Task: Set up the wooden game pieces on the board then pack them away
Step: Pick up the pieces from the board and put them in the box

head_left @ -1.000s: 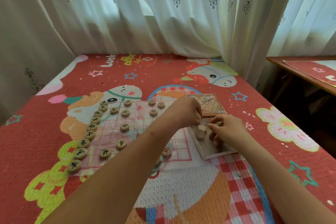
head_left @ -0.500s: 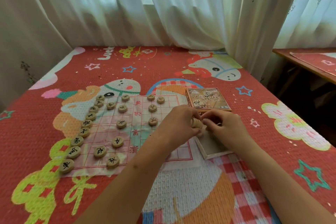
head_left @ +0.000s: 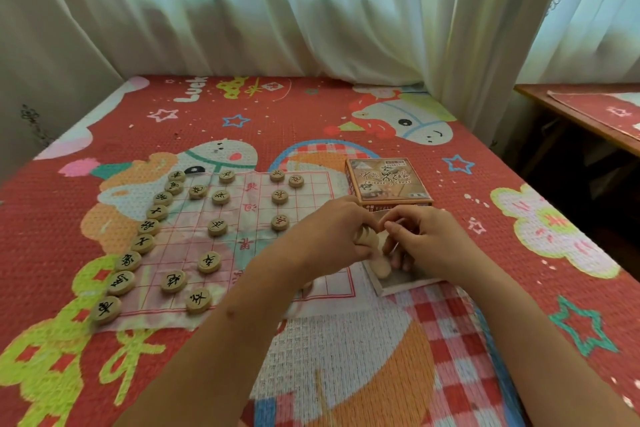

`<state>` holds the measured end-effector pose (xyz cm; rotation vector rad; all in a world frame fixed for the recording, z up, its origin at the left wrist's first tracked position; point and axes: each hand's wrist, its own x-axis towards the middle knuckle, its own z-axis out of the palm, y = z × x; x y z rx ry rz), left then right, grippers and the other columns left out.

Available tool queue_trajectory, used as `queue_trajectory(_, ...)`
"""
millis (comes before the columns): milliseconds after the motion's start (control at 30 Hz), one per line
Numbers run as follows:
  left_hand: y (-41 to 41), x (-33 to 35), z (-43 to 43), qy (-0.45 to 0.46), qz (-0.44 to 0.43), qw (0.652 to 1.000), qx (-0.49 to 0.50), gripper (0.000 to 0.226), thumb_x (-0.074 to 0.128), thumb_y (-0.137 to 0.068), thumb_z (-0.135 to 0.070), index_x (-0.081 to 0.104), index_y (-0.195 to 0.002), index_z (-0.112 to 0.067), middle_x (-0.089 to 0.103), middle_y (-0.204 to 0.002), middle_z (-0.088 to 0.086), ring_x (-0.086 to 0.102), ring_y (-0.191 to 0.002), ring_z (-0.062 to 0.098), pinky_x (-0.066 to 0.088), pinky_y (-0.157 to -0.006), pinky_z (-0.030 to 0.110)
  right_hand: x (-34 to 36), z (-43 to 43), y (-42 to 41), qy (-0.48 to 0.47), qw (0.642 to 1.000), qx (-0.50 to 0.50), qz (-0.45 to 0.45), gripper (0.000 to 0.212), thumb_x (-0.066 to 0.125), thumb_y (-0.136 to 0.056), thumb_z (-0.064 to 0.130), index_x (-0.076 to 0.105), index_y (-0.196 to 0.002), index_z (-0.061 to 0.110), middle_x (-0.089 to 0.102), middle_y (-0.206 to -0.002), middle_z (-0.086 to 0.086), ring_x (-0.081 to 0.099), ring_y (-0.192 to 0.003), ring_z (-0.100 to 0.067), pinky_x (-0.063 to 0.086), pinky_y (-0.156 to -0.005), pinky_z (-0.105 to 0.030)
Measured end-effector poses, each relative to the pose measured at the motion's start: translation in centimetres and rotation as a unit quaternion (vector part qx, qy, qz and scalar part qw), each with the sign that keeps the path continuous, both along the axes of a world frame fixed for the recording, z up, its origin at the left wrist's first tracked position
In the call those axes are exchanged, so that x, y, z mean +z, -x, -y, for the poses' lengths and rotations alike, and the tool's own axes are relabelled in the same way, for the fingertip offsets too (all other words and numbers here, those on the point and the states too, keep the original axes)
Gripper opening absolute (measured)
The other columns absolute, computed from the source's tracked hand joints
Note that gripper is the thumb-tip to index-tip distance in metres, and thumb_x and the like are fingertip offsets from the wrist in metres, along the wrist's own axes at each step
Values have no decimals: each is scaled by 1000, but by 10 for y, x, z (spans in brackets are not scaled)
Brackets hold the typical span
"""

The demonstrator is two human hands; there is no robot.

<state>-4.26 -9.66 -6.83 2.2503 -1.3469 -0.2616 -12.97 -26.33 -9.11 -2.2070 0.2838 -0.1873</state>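
Bearing black Chinese characters, wooden pieces point(head_left: 157, 212) line the board's point(head_left: 194, 243) left edge.

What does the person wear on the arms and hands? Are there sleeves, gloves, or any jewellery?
The left forearm and right forearm are bare to the frame edge, without sleeves. The left hand and right hand show no gloves, rings, watch or bracelet.

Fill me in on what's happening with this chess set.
A person works over a Chinese chess set on a red mat. The left hand grips a few wooden pieces above the open tray beside the board; the right hand curls next to them, its hold unclear. A row of pieces lines the board's left edge, others dot the grid. The printed box sits behind the tray.
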Motion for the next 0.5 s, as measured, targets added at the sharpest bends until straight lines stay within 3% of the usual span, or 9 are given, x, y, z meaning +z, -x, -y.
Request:
queue_trajectory(133, 4, -1, 2, 11, -13, 1000, -9, 41, 76, -82, -34, 67, -121, -22, 57, -108, -2, 54, -98, 11, 44, -84, 25, 5, 3, 2, -8, 999, -20, 32, 19, 52, -99, 15, 67, -88, 15, 70, -68, -6, 68, -53, -25, 55, -50, -36)
queue_trajectory(200, 9, -3, 6, 24, -24, 999, -25, 37, 76, -82, -34, 70, -116, -20, 59, -105, 0, 55, -95, 12, 47, -84, 29, 9, 4, 5, -61, 998, 23, 5, 21, 51, -100, 24, 68, -92, 15, 70, -72, -4, 69, -61, -23, 54, -54, -34)
queue_trajectory(333, 13, -10, 9, 52, -75, 995, -31, 38, 77, -80, -39, 72, -111, -19, 58, -102, 4, 56, -91, 18, 49, -84, 40, 15, 8, 12, -226, 963, 114, -94, 30, 47, -99, 29, 68, -104, 9, 70, -88, -15, 67, -78, -25, 55, -71, -32)
queue_trajectory(400, 14, -14, 9, 68, -86, 994, -27, 37, 77, -79, -40, 72, -109, -20, 57, -99, 4, 56, -87, 18, 50, -81, 40, 14, 13, 14, -254, 952, 121, -121, 27, 51, -97, 25, 67, -109, 5, 69, -99, -20, 67, -87, -30, 55, -85, -39)
queue_trajectory(500, 13, -15, 9, 108, -101, 989, -5, 34, 79, -78, -38, 73, -107, -21, 57, -95, 1, 56, -85, 14, 50, -76, 33, 14, 18, 15, -291, 943, 119, -108, 30, 61, -90, 17, 64, -117, 2, 67, -112, -22, 67, -102, -33, 56, -88, -34)
